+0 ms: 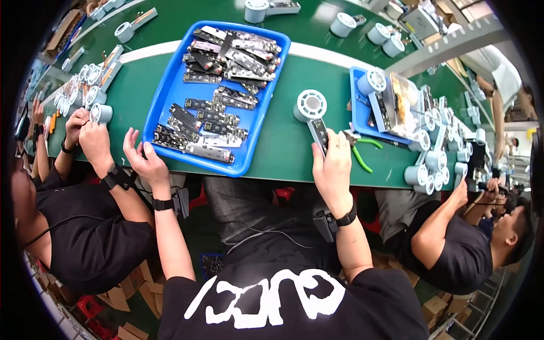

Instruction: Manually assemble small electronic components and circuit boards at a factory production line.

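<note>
Currently the right hand is closed around the dark handle of a handheld fan, fingers wrapped on the grip, with the round white head of the fan lying on the green table just right of the blue tray. The left hand is raised at the near left corner of that tray, fingers spread apart and holding nothing that can be made out; whether a fingertip touches the tray rim cannot be told. The tray carries many dark and silver circuit boards in loose rows. Green-handled pliers lie on the table just right of the right hand. A smaller blue tray farther right holds another white fan head and parts. On the left, a neighbouring person's hands work close to a white fan head. On the right, another person in a dark shirt reaches toward a cluster of white fan heads.
</note>
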Demonstrator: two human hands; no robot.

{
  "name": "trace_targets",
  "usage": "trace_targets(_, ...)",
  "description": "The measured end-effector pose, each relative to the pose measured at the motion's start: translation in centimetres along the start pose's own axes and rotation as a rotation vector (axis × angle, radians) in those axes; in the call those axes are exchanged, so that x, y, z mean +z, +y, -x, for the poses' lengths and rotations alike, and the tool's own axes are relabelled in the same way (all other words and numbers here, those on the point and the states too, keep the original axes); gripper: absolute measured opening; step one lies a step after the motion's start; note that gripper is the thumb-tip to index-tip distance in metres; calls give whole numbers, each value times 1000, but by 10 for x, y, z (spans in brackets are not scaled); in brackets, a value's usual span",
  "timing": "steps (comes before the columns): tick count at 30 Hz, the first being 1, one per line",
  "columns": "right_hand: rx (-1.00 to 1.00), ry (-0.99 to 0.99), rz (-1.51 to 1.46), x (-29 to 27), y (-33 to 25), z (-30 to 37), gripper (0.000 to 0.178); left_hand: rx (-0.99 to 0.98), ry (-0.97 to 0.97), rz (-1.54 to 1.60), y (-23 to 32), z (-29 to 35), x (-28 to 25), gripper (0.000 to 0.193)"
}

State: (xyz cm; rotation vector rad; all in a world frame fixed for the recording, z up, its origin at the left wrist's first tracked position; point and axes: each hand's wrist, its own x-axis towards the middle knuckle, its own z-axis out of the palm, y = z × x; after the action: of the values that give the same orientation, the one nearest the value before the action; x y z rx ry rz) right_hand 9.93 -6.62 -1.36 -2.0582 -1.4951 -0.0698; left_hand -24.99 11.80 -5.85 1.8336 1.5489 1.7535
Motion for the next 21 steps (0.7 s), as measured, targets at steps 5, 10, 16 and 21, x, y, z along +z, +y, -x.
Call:
trace_targets(5, 33, -92, -267, -6, -10, -53, 39, -84, -131, -21, 2, 0, -12, 44)
trace_targets(10, -47, -13, -303, 15, 6, -203, 34, -66, -173, -23, 6, -3, -4, 43)
trace_targets(16, 171, 40, -28, 92, 59, -347, 49, -50, -178, -36, 6, -4, -7, 43)
trace_targets(21, 375, 162, 245, 134, 101, -360, 48, -49, -181, -52, 4, -4, -6, 42)
